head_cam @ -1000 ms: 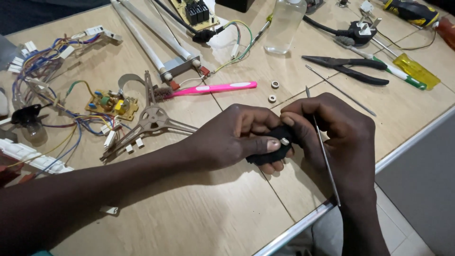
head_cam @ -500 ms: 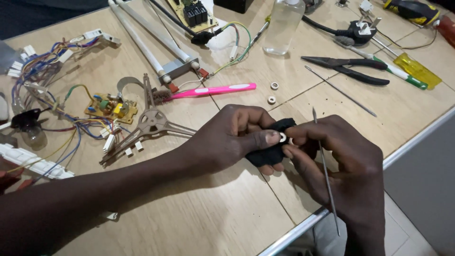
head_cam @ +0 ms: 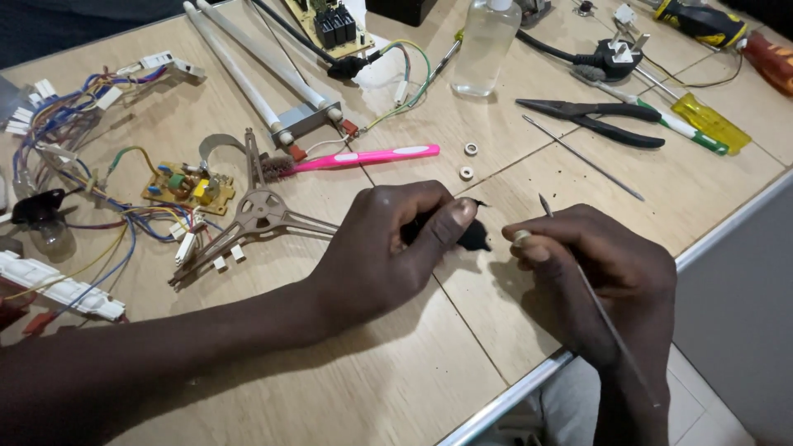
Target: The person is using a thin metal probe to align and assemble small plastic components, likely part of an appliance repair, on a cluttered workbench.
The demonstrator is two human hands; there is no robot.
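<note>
Wooden table [head_cam: 396, 388] clutter rings left hand [head_cam: 376, 248] pinching black part [head_cam: 472, 238]; right hand [head_cam: 599, 272] clamps thin rod [head_cam: 607, 318].

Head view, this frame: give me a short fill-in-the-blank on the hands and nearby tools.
1. The left hand grips a small ____ part.
2. The right hand holds a thin metal ____.
3. The toothbrush has a ____ handle.
4. Two small white rings lie just right of the ____.

Missing words: black; rod; pink; toothbrush
</note>
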